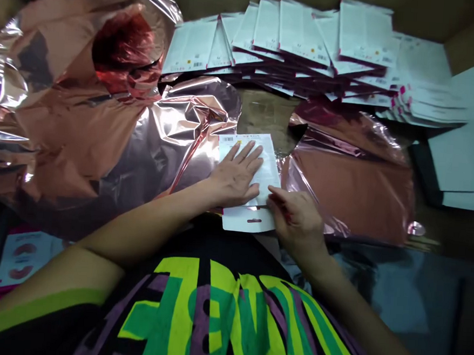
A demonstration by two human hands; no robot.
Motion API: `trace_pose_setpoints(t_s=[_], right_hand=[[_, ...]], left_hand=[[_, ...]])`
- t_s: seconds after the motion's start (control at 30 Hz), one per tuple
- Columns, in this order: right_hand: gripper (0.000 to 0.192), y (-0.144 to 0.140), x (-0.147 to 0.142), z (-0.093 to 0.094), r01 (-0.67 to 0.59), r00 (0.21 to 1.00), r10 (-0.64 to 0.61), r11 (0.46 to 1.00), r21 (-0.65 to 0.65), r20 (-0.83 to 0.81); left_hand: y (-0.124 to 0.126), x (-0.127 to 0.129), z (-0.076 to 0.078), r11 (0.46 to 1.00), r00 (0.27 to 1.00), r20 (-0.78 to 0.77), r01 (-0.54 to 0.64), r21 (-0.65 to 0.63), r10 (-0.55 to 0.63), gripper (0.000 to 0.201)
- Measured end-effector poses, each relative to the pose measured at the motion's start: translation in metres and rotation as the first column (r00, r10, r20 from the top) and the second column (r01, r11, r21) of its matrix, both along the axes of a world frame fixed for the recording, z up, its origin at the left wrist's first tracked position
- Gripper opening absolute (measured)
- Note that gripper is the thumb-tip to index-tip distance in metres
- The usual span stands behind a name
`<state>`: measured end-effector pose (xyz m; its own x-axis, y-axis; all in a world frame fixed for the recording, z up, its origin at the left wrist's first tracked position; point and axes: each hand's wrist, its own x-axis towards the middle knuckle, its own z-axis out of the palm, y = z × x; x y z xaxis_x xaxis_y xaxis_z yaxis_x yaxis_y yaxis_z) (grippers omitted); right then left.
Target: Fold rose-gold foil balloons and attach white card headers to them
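Left hand flat, open on white packet; right hand pinching its edge. Slippery foil beneath, likely to skew packet.

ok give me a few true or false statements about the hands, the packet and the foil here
1. The left hand lies flat on the white packet. True.
2. The right hand is lifted well clear of the packet. False: its fingertips touch the packet's right edge.
3. Rose-gold foil lies on both sides of the packet. True.
4. The packet stack sits nearer the person than the hands. False: it lies beyond them, fanned out in a row.
5. The packet's hang-hole end points toward the person. True.
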<state>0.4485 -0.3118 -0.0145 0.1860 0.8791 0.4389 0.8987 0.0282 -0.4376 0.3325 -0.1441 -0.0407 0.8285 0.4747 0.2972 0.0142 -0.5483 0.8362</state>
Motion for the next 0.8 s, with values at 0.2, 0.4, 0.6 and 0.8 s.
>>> trace_pose_setpoints(t_s=[0.2,0.4,0.6,0.8], right_hand=[[0.036,0.006,-0.009,-0.007,-0.006,0.992,0.020,0.994,-0.109,0.125],[0.032,0.002,-0.006,0.001,0.015,1.000,-0.018,0.983,-0.184,-0.011],[0.042,0.005,-0.005,0.000,0.067,0.997,-0.074,0.984,-0.167,-0.034],[0.041,0.013,-0.005,0.007,0.024,0.999,-0.036,0.959,-0.283,-0.036]], left_hand=[[0.003,0.002,-0.007,0.991,0.994,-0.105,0.052,0.123,-0.039,0.051],[0.000,0.003,-0.007,0.981,0.984,-0.176,0.058,0.183,-0.025,0.053],[0.000,0.004,-0.008,0.975,0.984,-0.180,0.037,0.218,0.003,0.054],[0.002,0.003,-0.008,0.972,0.974,-0.224,0.076,0.223,-0.025,0.056]])
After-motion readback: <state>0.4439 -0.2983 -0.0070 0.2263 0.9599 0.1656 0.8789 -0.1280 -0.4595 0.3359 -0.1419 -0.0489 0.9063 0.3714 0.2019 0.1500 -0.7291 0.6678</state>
